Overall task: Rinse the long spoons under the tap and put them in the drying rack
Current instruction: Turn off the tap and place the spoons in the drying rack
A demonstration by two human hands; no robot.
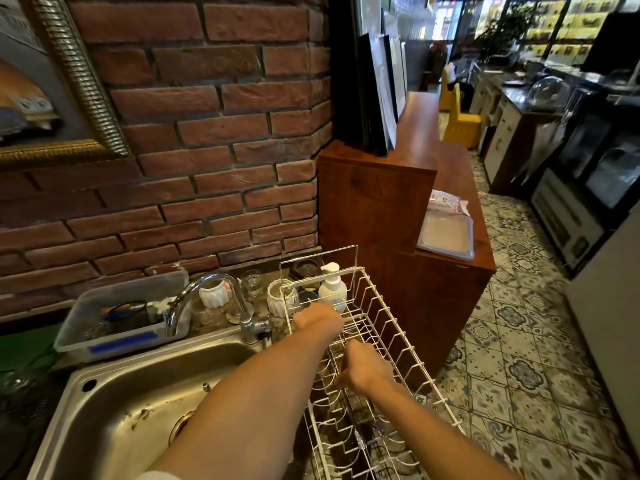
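The white wire drying rack point(391, 327) stands to the right of the steel sink point(138, 403). My left hand point(318, 322) reaches into the rack's far end, beside the soap bottle, with its fingers curled. Thin shiny handles that look like the long spoons point(355, 328) stick out past its fingertips. My right hand point(367, 370) is lower, in the middle of the rack, fingers bent down among the wires. What it holds, if anything, is hidden. The curved tap point(207, 282) arches over the sink, and I see no water running.
A white pump soap bottle point(333, 287) stands at the rack's far end, with white ribbed cups point(214, 293) and glasses behind the tap. A clear plastic tub point(117, 317) sits left of the tap. A brick wall is behind, a wooden counter point(450, 237) to the right, and tiled floor beyond.
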